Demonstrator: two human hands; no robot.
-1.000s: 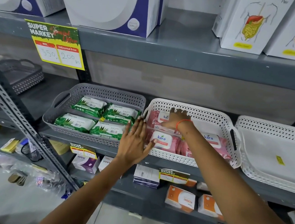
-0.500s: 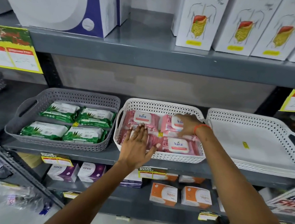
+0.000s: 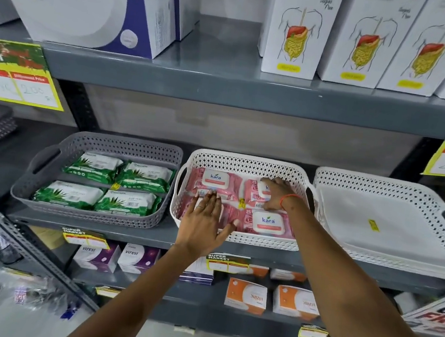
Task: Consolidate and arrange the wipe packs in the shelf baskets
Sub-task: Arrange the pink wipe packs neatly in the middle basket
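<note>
Several pink wipe packs (image 3: 269, 222) lie flat in the middle white basket (image 3: 244, 162). My left hand (image 3: 204, 221) rests flat, fingers spread, on the front-left pink pack, over the basket's front rim. My right hand (image 3: 276, 194) lies palm down on the back-right pink pack (image 3: 252, 191), fingers curled at its lid. Neither hand lifts a pack. The grey basket (image 3: 99, 140) to the left holds several green wipe packs (image 3: 91, 164) in two rows. The white basket (image 3: 396, 188) on the right has only a small yellow sticker on its floor.
Large boxes stand on the shelf above (image 3: 225, 82). Yellow price cards (image 3: 20, 81) hang from that shelf's edge at left and right. Small purple and orange cartons (image 3: 245, 295) sit on the shelf below. A slanted metal brace (image 3: 14, 236) crosses the lower left.
The view has shifted right, so the baskets sit further left than a second ago. My left hand moved from the gap between baskets onto the front-left pink pack. The pink packs now lie in neater rows.
</note>
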